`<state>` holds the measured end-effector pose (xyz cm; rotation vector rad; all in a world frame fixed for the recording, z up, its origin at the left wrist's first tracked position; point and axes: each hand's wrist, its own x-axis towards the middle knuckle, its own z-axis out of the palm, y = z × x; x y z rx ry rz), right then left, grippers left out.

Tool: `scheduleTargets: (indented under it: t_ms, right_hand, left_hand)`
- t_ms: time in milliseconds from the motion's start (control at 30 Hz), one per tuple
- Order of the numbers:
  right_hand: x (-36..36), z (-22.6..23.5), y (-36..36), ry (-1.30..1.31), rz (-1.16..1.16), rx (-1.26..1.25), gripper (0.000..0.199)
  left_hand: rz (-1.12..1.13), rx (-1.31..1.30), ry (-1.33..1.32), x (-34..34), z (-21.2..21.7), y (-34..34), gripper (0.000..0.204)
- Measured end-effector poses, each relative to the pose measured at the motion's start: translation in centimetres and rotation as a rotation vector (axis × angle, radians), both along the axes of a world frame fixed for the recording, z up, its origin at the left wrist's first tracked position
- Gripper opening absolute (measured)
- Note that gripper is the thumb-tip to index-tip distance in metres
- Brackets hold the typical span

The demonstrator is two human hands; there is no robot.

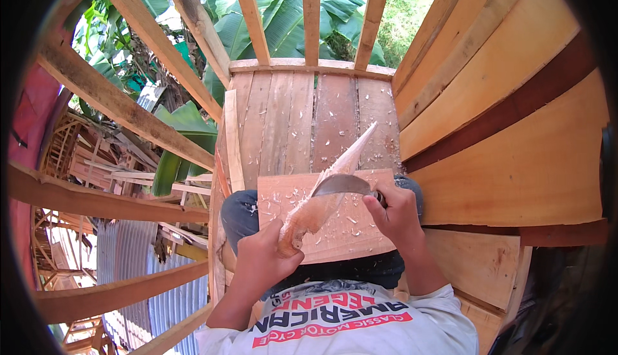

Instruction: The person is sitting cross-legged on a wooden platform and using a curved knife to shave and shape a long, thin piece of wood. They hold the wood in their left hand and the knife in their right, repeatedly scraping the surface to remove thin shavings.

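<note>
My left hand (265, 257) grips the thick lower end of a tapered piece of wood (328, 191) whose pale pointed tip reaches up and to the right over the floor planks. My right hand (391, 212) holds the handle of a curved knife, and its grey blade (341, 184) lies across the wood at mid-length. Both rest above a flat wooden board (283, 194) lying across my lap, which is strewn with shavings.
I sit on a raised plank floor (302, 117) littered with wood chips. A plank wall (508, 110) rises at right, open timber rails (129, 110) at left. Corrugated metal roofing (129, 265) and banana leaves (283, 14) lie below and beyond.
</note>
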<state>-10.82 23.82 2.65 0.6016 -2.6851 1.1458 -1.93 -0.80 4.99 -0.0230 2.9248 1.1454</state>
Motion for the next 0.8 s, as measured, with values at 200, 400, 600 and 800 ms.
scheduleTargets:
  t_ms: [200,400,600,800]
  right_hand:
    - [-4.5,-0.2,4.2,-0.003,-0.440,-0.124,0.041]
    - [0.7,-0.4,1.4,-0.007,-0.144,-0.283,0.046]
    - [0.7,-0.3,0.9,-0.012,-0.093,0.041,0.047]
    - [-3.5,-1.6,4.8,-0.007,-0.528,-0.060,0.051]
  left_hand:
    - [-0.184,-0.022,-0.080,2.6,0.4,-0.1,0.040]
    - [-0.019,0.094,-0.063,1.2,-0.1,-0.4,0.041]
    - [-0.037,0.032,-0.048,1.4,0.0,0.5,0.036]
    - [-0.128,-0.077,-0.100,2.9,0.7,0.6,0.036]
